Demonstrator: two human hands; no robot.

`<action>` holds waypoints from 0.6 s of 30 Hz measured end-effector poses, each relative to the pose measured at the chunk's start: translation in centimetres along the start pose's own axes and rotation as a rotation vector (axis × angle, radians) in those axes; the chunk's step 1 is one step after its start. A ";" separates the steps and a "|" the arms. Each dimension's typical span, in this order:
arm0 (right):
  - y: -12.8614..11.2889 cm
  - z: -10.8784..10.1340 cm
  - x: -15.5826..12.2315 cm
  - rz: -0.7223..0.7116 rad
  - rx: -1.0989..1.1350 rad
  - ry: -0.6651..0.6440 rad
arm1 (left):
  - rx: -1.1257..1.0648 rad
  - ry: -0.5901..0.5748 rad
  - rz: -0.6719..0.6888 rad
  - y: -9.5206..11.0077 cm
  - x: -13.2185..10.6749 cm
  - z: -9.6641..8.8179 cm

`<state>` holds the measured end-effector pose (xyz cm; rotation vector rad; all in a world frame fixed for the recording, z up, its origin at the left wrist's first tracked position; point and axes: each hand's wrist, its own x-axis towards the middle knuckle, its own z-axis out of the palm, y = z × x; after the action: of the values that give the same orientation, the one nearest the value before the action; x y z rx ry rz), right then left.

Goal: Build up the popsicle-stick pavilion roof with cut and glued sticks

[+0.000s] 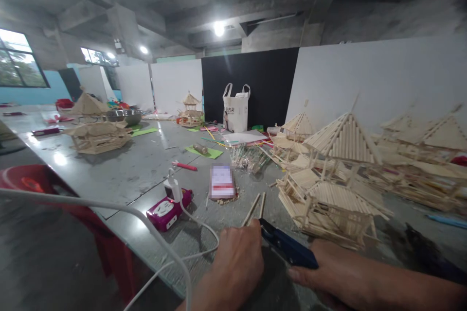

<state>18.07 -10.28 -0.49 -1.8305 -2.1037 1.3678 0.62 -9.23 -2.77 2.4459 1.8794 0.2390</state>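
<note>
Low in the head view, my left hand [239, 255] is closed with its back toward me. Two thin wooden sticks [252, 209] stick out past its fingers. My right hand [324, 267] grips a dark blue-handled hand cutter [290, 247], whose black jaws touch or nearly touch the left fingertips. The left fingers cover whatever lies between the jaws. Just beyond my right hand stands a pavilion model [335, 189] built of wooden sticks, with a pointed roof.
A phone [222, 182] lies ahead on wood scraps. To the left are a purple power strip [170, 211] with a charger and a white cable [146, 218] arching in front. Bundled sticks [251, 158], a white bag [236, 112] and another pavilion model [97, 136] stand farther off. A red chair [32, 180] flanks the table.
</note>
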 end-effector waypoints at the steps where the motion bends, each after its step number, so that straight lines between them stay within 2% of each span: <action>1: 0.2 0.0 0.3 0.008 0.014 0.004 | 0.003 -0.012 0.002 0.1 0.0 0.1; 5: 0.2 0.1 1.8 0.030 -0.042 0.124 | -0.035 -0.024 0.065 0.3 0.3 0.2; 7: 0.2 0.0 2.2 0.059 -0.030 0.073 | -0.036 -0.004 0.078 0.1 0.6 0.1; 9: 0.5 -0.1 2.2 0.078 0.096 -0.046 | -0.021 0.013 0.038 -0.3 0.7 -0.1; 11: 1.4 -0.3 1.9 0.103 0.297 -0.095 | -0.024 0.010 -0.020 -1.0 0.7 -0.4; 13: 2.4 -0.5 1.1 0.150 0.441 -0.063 | -0.077 -0.002 -0.050 -1.6 0.4 -0.9; 15: 3.1 -0.9 0.1 0.187 0.475 -0.011 | -0.164 0.004 -0.042 -2.0 0.0 -1.3; 18: 3.0 -1.6 -1.7 0.228 0.403 0.013 | -0.238 0.037 -0.043 -2.0 -0.6 -1.7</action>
<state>21.80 -10.97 -0.59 -1.9307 -1.5004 1.6716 -1.71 -9.33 -1.44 2.2574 1.7981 0.4792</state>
